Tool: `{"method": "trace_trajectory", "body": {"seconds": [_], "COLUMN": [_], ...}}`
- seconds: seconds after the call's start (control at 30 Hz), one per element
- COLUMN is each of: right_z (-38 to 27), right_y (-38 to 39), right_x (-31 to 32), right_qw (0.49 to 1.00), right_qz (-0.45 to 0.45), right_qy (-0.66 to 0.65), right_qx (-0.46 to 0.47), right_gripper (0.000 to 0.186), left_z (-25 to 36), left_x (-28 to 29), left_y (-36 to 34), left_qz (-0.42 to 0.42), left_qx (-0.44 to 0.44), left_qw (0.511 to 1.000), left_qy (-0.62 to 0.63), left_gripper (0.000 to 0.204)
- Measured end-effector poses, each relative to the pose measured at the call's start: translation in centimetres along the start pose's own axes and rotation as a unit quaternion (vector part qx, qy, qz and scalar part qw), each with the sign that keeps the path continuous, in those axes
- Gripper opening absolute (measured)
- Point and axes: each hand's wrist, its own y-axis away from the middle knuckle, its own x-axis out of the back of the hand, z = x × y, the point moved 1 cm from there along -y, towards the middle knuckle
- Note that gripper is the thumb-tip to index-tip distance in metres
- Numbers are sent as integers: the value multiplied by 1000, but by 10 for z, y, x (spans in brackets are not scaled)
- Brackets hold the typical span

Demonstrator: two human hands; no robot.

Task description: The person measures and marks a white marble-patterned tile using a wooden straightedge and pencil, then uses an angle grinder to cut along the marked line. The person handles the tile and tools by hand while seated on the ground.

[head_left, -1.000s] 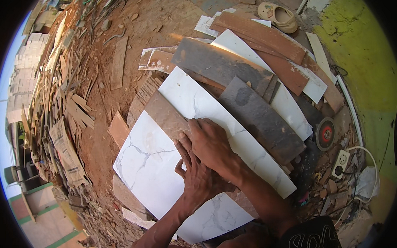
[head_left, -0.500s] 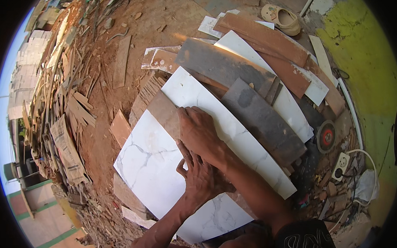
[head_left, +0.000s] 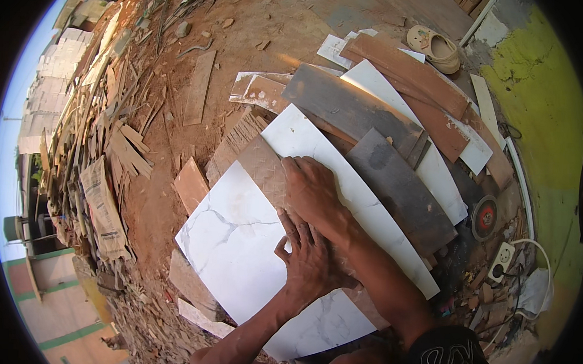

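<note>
The flat brown rectangular strip [head_left: 262,168] lies across the glossy white, grey-veined tile [head_left: 223,221], white showing along both its sides. From my remote seat I see its long axis slant from upper left to lower right. Both hands are over it, and I make the bare right hand [head_left: 314,189] the nearer to its exposed far end, which lies up and left of those fingers. They are bent and bunched together; I cannot tell whether they clamp anything underneath. Just below, I have the bare left hand [head_left: 311,260] with fingers spread and thumb apart. Right of the tile I see the dark grey rectangular slab [head_left: 400,192], then the round red-centred disc [head_left: 485,218] farther off
</note>
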Motion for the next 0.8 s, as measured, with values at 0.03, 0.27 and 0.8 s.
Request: {"method": "trace_trajectory", "body": {"seconds": [0.03,0.27,0.8], "right_z": [-3,6,6], "right_y": [1,-9,-43], "right_x": [4,-5,-32], "right_qw": [1000,1000,1000], "right_qz": [-10,5,14], "right_qy": [-4,3,8], "right_qx": [-7,4,24], "right_gripper": [18,15,15], "left_z": [1,1,2], "left_x": [2,-1,3], "left_y": [0,-2,0], "left_qz": [-5,10,21], "left_qx": [0,-3,13], "left_qw": [1000,1000,999], "left_qy": [-3,16,43], "left_gripper": [168,168,161]}}
